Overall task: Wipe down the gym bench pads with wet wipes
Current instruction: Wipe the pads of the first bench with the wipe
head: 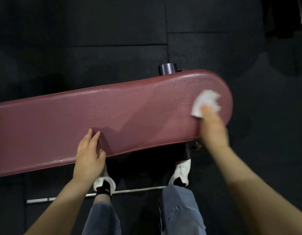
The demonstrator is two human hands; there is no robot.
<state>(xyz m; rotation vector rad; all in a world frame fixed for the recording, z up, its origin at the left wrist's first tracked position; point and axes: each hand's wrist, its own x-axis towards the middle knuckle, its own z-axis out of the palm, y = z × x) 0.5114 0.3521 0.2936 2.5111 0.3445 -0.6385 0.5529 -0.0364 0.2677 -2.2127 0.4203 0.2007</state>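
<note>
At a dark-floored gym, we lean over the maroon bench pad (112,116), which runs from the left edge of the frame to a rounded end at centre right. Our right hand (213,128), blurred with motion, presses a white wet wipe (205,101) flat against that rounded end; whether the fingers curl round the wipe or lie straight on it, we cannot tell through the blur. Our left hand (90,153) rests on the near edge of the pad at lower centre, fingers straight and slightly spread, holding nothing.

The risks, as we judge them: the wipe sits close to the pad's far right rim, so a stroke carried too far could sweep it off the end and onto the black floor mats (112,31). The wipe looks bunched, so it may cover only a narrow strip and leave streaks or bare patches. A sheen shows along the pad's upper edge, perhaps moisture; a bracing left hand could slip on a damp surface.

No pack or tub of wipes is in view, and no bin; we see no container here, only our white shoes (104,183) and a pale floor bar (138,189) beneath the pad
</note>
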